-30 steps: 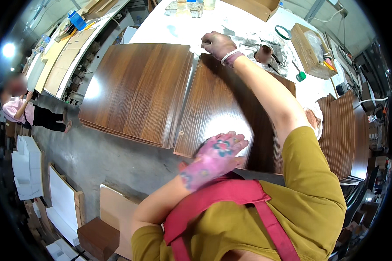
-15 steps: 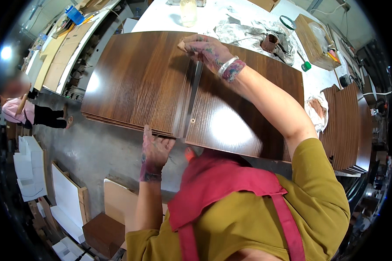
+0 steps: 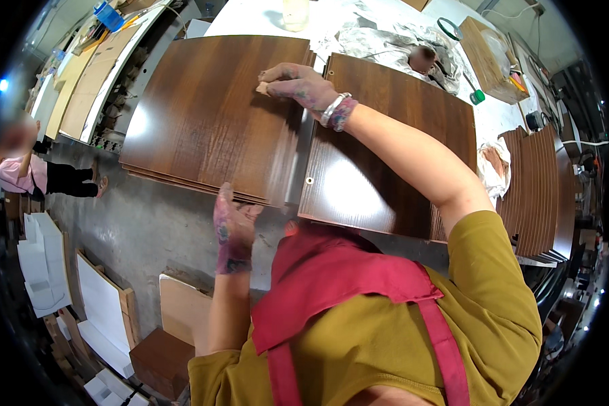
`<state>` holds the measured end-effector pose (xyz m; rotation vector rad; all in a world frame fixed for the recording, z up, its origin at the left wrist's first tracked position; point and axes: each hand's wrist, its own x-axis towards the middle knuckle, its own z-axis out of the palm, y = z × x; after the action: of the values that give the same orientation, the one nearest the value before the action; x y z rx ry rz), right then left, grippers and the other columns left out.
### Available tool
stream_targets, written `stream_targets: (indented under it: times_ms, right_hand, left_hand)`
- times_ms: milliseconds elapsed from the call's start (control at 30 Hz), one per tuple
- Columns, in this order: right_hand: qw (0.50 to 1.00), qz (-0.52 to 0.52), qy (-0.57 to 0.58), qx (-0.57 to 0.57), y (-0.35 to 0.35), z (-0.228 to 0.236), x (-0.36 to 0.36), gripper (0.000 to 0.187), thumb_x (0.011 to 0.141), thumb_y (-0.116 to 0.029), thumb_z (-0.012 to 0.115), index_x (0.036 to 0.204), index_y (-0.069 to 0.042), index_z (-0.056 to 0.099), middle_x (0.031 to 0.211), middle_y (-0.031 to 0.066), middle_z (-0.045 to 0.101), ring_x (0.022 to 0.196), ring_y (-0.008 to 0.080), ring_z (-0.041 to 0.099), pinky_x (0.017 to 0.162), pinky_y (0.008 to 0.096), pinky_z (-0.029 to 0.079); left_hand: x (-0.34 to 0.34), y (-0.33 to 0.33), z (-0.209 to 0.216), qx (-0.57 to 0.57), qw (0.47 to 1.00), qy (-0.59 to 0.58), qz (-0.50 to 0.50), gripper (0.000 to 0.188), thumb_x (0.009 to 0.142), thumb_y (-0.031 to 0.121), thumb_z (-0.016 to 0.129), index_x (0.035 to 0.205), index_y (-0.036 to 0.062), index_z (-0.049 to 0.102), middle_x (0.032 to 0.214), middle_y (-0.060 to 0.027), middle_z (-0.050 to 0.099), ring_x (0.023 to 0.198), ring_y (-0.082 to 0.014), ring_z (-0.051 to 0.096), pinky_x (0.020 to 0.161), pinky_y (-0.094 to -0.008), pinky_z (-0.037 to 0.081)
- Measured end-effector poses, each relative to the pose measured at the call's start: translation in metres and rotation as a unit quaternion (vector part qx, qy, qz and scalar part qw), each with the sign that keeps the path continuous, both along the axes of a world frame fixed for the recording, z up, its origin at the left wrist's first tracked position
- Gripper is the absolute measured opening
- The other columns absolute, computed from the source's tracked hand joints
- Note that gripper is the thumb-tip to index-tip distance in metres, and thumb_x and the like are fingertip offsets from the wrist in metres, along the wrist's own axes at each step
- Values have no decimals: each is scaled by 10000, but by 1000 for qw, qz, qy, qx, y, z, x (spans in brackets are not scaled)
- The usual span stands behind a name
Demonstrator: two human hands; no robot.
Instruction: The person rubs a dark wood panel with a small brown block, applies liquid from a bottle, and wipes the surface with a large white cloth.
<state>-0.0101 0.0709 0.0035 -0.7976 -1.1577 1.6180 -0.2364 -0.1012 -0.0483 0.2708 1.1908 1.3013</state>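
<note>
Brown, glossy, grained panels [image 3: 203, 101], right fingers [image 3: 282, 72] tight on tan block [image 3: 262, 88], left fingers [image 3: 224, 195] unclear in grip.

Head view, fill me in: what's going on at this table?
A person is working over dark wood-grain panels on a white table. The right hand pinches what looks like a small tan piece above the left-hand panel stack, while the left hand is at that stack's near edge. Another panel lies to its right, under the right forearm, with a crumpled cloth beyond it.
</note>
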Motion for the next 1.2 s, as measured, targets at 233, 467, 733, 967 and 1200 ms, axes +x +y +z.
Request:
stream_targets:
  times_ms: [233,467,733,967,1200]
  right_hand:
    - [994,-26,-97,44,16,-14,-21,254,820,-124,724,1027,15,674,1149,76,657,946,143,629,858,259,498]
    - [998,-31,41,22,14,15,7,237,812,-136,755,1027,-56,697,950,20,689,876,106,621,795,256,491]
    - [982,-164,92,-33,-51,68,157,203,926,-267,651,802,-119,590,677,-60,453,702,87,469,805,303,466]
    - [971,-202,107,-72,-128,49,187,212,955,-272,595,830,-104,559,756,-36,469,739,120,495,670,264,392]
    - [929,-286,186,-143,-179,3,227,285,921,-200,666,1139,-23,618,863,-9,573,801,134,539,728,296,459]
  left_hand:
    - [-31,22,-6,13,1000,12,-18,612,911,461,631,1375,117,426,1209,-135,502,815,-233,577,651,-363,523]
    - [-55,14,4,13,987,64,-145,436,966,334,595,1318,106,476,1018,-103,585,765,-207,574,647,-354,517]
    - [-15,65,87,418,558,699,-157,206,894,172,629,1077,77,645,1049,-89,651,1013,-295,628,855,-393,502]
    - [97,168,66,368,301,794,-379,418,825,289,670,1235,216,649,1481,-46,436,1423,-360,294,1133,-586,223]
    - [108,185,58,330,291,803,-402,423,804,267,661,1226,252,647,1516,3,384,1439,-393,237,1117,-644,201]
